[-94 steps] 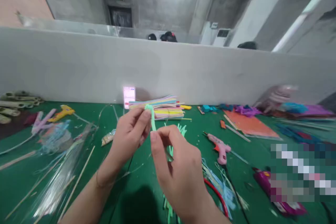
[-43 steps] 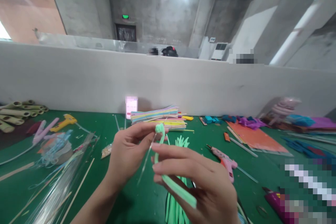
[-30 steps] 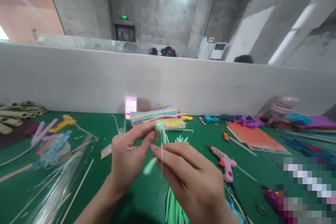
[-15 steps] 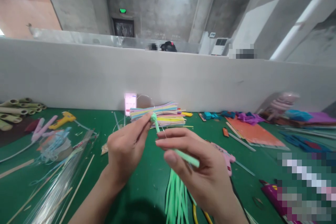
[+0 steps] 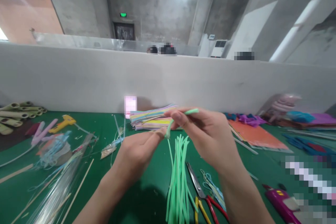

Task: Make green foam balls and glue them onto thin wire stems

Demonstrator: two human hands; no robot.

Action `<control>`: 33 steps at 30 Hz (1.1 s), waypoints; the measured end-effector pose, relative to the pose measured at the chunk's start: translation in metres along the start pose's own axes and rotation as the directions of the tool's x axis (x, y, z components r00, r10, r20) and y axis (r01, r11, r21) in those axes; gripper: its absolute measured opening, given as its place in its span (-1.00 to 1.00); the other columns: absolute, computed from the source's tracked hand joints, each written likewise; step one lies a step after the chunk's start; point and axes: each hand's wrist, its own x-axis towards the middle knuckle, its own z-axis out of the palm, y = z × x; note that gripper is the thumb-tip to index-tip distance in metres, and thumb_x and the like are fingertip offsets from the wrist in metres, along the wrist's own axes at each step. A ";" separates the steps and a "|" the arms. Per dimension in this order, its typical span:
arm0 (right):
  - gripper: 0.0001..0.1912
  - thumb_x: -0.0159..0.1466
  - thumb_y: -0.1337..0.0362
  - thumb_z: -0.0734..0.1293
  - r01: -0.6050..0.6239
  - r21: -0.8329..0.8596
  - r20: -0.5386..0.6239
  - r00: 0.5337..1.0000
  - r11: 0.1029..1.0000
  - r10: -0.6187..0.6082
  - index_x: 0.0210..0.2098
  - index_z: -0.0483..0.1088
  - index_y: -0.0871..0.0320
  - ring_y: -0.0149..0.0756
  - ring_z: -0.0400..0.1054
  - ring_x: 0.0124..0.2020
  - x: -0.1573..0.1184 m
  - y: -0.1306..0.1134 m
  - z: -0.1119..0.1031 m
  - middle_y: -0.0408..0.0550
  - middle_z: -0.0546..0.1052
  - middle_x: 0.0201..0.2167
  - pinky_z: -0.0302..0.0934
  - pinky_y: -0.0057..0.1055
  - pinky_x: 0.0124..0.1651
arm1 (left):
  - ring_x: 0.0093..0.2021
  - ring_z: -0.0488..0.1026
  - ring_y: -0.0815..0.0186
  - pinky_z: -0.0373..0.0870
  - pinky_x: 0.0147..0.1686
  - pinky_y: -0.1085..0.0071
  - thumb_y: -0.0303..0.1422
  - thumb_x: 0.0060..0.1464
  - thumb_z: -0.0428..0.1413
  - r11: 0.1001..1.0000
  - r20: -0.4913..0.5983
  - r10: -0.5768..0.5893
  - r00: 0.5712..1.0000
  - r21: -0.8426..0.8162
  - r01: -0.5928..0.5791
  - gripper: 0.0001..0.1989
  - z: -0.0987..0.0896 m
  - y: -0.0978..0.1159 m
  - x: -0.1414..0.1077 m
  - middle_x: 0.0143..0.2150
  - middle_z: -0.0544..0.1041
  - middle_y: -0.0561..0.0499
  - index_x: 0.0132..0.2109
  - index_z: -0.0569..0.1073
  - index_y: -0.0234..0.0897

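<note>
Between my hands is a light green strip, bent and narrow, with one end sticking out past my right fingers. My left hand pinches its lower part, where a small knotted-looking bit shows at the fingertips. My right hand grips the strip higher up, between thumb and fingers, close to the left fingertips. Below them, a bundle of similar green strips lies on the table. Scissors with red handles rest beside the bundle, and yellow tool handles show at the bottom edge.
Multicoloured strips and a lit phone are by the white partition. On the left are a yellow glue gun, bamboo tubes and clear plastic lengths. Orange sheets and a magenta glue gun are on the right.
My right hand has risen and its fingers have closed on the strip. My left hand has moved right and down. The strip now bends between them, and the scissors have come into view.
</note>
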 end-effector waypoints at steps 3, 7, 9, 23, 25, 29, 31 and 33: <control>-0.72 0.32 0.07 0.38 -0.075 0.152 0.109 0.992 0.986 0.059 -0.32 0.62 0.12 -0.41 0.45 -0.47 0.017 0.006 0.001 -0.15 0.57 -0.54 0.33 -0.48 -0.39 | -0.51 0.46 0.37 0.35 -0.48 0.46 -0.57 0.26 0.05 0.998 0.019 0.002 1.000 -0.060 -0.001 -0.70 -0.004 0.003 0.000 -0.47 0.56 0.05 0.06 0.50 -0.24; -0.74 0.30 0.08 0.41 -0.139 0.248 0.121 0.986 0.959 0.112 -0.30 0.62 0.14 -0.48 0.39 -0.51 0.022 0.012 0.003 -0.17 0.53 -0.56 0.29 -0.54 -0.46 | -0.39 0.57 0.35 0.43 -0.39 0.48 -0.53 0.26 0.09 0.985 0.026 -0.024 0.999 -0.172 0.028 -0.82 -0.012 0.008 0.004 -0.31 0.65 -0.03 -0.04 0.51 -0.28; -0.73 0.30 0.08 0.41 -0.175 0.311 0.133 0.981 0.934 0.139 -0.26 0.61 0.16 -0.50 0.36 -0.57 0.021 0.014 0.004 -0.17 0.51 -0.57 0.21 -0.58 -0.58 | -0.37 0.60 0.38 0.46 -0.37 0.52 -0.49 0.28 0.10 0.944 0.075 -0.107 0.991 -0.304 0.125 -0.87 -0.014 0.012 0.008 -0.31 0.67 0.01 -0.09 0.53 -0.27; -0.78 0.30 0.14 0.42 -0.274 0.333 0.286 0.941 0.903 0.180 -0.27 0.55 0.18 -0.51 0.38 -0.53 0.019 0.007 -0.002 -0.18 0.55 -0.53 0.27 -0.57 -0.49 | -0.39 0.61 0.39 0.55 -0.34 0.52 -0.29 0.10 0.31 -0.075 0.542 -0.377 0.751 -0.826 0.558 -0.93 -0.016 0.026 0.016 -0.38 0.70 0.04 -0.24 0.69 -0.10; -0.79 0.29 0.14 0.43 -0.290 0.356 0.325 0.930 0.889 0.173 -0.31 0.54 0.17 -0.52 0.39 -0.53 0.021 0.009 -0.005 -0.19 0.57 -0.53 0.30 -0.57 -0.46 | -0.38 0.62 0.39 0.56 -0.32 0.53 -0.31 0.08 0.33 -0.175 0.566 -0.360 0.742 -0.822 0.542 -0.94 -0.016 0.029 0.017 -0.38 0.70 0.05 -0.25 0.69 -0.11; -0.78 0.28 0.11 0.44 -0.312 0.392 0.348 0.921 0.865 0.175 -0.32 0.56 0.16 -0.50 0.43 -0.54 0.023 0.017 -0.014 -0.17 0.59 -0.54 0.33 -0.54 -0.43 | -0.40 0.62 0.41 0.55 -0.35 0.56 -0.33 0.08 0.33 -0.181 0.521 -0.338 0.784 -0.853 0.489 -0.94 -0.013 0.031 0.015 -0.40 0.70 0.06 -0.25 0.69 -0.14; -0.78 0.27 0.11 0.45 -0.334 0.402 0.375 0.909 0.852 0.180 -0.33 0.57 0.16 -0.48 0.44 -0.54 0.023 0.021 -0.017 -0.17 0.60 -0.54 0.32 -0.52 -0.44 | -0.40 0.62 0.41 0.54 -0.38 0.59 -0.33 0.08 0.32 -0.156 0.488 -0.337 0.806 -0.873 0.463 -0.93 -0.012 0.030 0.015 -0.40 0.70 0.06 -0.24 0.69 -0.14; -0.76 0.28 0.10 0.44 -0.346 0.388 0.391 0.901 0.854 0.187 -0.32 0.57 0.16 -0.46 0.45 -0.52 0.021 0.024 -0.019 -0.14 0.60 -0.52 0.32 -0.51 -0.45 | -0.42 0.62 0.42 0.51 -0.43 0.63 -0.32 0.08 0.32 -0.139 0.468 -0.368 0.803 -0.882 0.450 -0.92 -0.011 0.030 0.015 -0.41 0.70 0.06 -0.24 0.69 -0.14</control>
